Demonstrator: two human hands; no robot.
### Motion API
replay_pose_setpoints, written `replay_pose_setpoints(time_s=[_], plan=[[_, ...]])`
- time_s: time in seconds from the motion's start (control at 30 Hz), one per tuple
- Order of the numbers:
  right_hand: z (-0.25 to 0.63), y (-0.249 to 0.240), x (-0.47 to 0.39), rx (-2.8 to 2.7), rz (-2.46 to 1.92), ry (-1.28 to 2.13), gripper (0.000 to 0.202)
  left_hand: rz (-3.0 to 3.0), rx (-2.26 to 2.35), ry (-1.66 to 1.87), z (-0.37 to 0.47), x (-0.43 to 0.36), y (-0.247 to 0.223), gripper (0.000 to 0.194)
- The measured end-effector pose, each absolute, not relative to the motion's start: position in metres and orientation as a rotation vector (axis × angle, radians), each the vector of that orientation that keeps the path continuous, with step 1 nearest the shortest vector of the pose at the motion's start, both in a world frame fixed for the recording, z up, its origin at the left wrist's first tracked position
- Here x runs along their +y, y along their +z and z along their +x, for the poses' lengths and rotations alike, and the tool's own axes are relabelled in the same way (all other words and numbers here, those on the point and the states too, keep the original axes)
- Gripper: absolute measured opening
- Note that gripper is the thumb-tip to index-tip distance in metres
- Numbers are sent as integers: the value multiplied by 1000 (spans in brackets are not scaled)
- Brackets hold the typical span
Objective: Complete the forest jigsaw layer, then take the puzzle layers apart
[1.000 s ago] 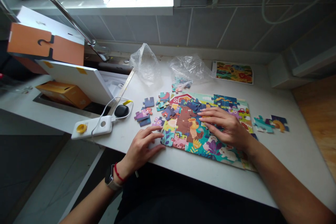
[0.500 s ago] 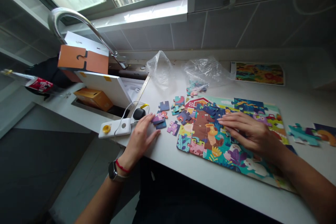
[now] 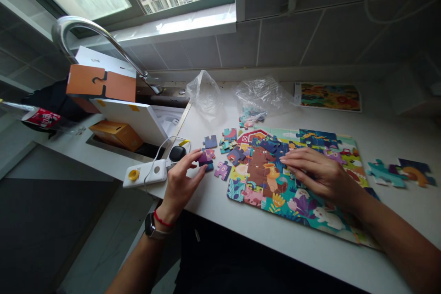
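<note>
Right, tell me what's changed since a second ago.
The left hand moved left, from the left edge of the puzzle to the loose purple pieces near the power strip; whether it grips one is unclear. The right hand stayed over the puzzle; the plastic bags and picture card stayed put.

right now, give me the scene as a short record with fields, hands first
left hand: at the small piece pile left of the puzzle, thumb and fingers apart
right hand: over the puzzle; whether it grips anything is hidden
puzzle: flat on the white counter
right of puzzle: loose pieces
far side: left plastic bag, right plastic bag, picture card
left of left hand: power strip
</note>
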State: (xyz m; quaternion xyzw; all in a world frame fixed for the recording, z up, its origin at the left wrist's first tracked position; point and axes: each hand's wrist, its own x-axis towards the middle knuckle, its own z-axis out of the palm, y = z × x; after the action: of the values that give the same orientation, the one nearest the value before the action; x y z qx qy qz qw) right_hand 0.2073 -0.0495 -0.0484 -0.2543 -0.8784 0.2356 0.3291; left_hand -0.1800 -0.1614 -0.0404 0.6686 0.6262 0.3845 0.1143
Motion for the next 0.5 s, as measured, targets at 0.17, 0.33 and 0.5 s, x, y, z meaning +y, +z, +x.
replay_pose_setpoints(time_s=[0.17,0.33,0.5], plan=[[205,-42,-52,-2259,-668,649,36,1862,1667,1228,-152,-162,-32,40],[194,-25,-70,-2192,-621,951,39,2019,1410,1196,-109,-154,-21,39],[181,-22,-89,-1961,-763,1202,51,2086,1214,1168,-62,-137,-16,34]])
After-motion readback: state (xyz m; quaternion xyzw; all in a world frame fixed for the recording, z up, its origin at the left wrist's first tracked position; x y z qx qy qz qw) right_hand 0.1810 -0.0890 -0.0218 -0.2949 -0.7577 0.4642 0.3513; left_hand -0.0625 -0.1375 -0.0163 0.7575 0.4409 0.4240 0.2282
